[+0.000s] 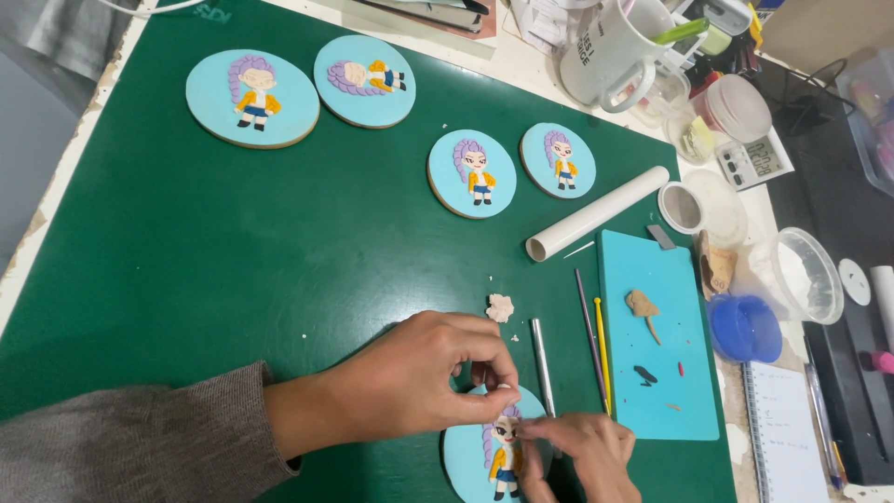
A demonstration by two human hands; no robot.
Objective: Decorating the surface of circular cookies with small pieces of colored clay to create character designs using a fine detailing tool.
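Observation:
A round light-blue disc (468,455) with a small clay figure, purple hair and yellow jacket, lies at the near edge of the green mat (233,261). My left hand (419,377) reaches in from the left, its thumb and forefinger pinched just above the figure's head; what they pinch is too small to tell. My right hand (582,456) rests on the disc's right side, fingertips touching the figure's face. A small beige clay lump (500,307) lies just beyond my left hand.
Several finished figure discs (253,98) lie along the mat's far side. A white roller tube (596,214), thin modelling tools (589,335) and a metal rod (542,359) lie right of centre. A teal board (656,335) holds clay bits. Mug (605,51), tubs and a notebook (782,438) crowd the right.

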